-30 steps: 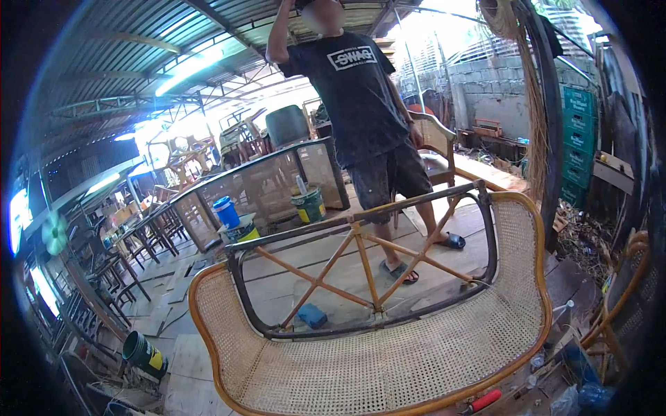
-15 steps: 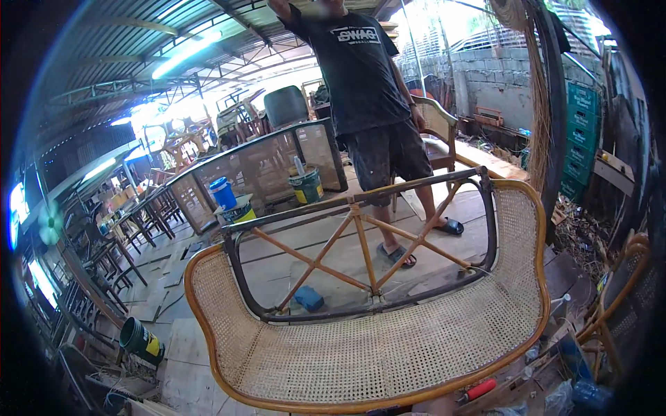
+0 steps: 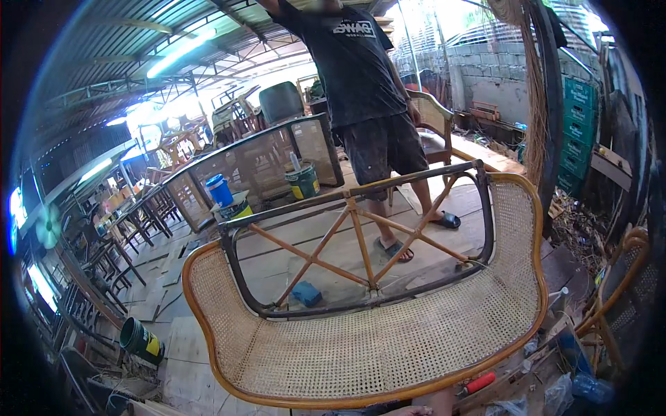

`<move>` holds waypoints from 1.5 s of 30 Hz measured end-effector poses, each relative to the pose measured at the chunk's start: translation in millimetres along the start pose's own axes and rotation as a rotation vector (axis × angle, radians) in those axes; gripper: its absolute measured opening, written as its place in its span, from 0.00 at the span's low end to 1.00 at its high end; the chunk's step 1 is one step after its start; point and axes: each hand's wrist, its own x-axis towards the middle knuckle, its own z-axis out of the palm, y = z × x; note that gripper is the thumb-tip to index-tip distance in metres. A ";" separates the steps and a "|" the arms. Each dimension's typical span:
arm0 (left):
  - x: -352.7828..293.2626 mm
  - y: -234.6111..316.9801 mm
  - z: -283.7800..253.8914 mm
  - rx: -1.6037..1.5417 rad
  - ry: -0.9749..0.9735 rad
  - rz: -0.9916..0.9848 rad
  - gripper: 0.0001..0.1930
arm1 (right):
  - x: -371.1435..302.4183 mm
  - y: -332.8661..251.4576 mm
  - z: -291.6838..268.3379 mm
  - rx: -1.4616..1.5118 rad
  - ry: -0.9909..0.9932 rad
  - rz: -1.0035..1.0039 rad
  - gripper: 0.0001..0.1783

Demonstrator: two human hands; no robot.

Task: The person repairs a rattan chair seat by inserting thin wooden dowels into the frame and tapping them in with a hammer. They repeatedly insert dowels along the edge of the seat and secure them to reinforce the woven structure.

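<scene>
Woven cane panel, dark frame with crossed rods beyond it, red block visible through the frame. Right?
One error: the block is blue, not red, in the head view. It does show through the dark frame with crossed rods, beyond the woven cane panel.

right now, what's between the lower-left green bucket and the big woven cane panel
Pale floorboards lie between the green bucket and cane panel, in the head view.

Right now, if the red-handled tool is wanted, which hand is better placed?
Probably the right: the red-handled tool lies right of centre, just outside the woven seat. Neither hand can be clearly identified, though.
</scene>
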 end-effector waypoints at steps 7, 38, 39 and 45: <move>6.0 9.4 -2.8 0.066 -0.033 -0.054 0.12 | 0.1 9.0 8.4 -0.015 0.018 -0.004 0.13; 30.2 -9.3 14.8 0.512 0.219 0.229 0.05 | -17.8 36.4 -35.5 0.934 -0.421 0.381 0.15; 38.8 -3.0 11.5 0.530 0.160 0.185 0.05 | -19.0 24.6 -35.4 0.904 -0.381 0.345 0.16; 15.2 13.1 57.2 0.723 0.150 0.044 0.10 | 25.9 -4.0 -36.6 0.856 -0.007 0.062 0.16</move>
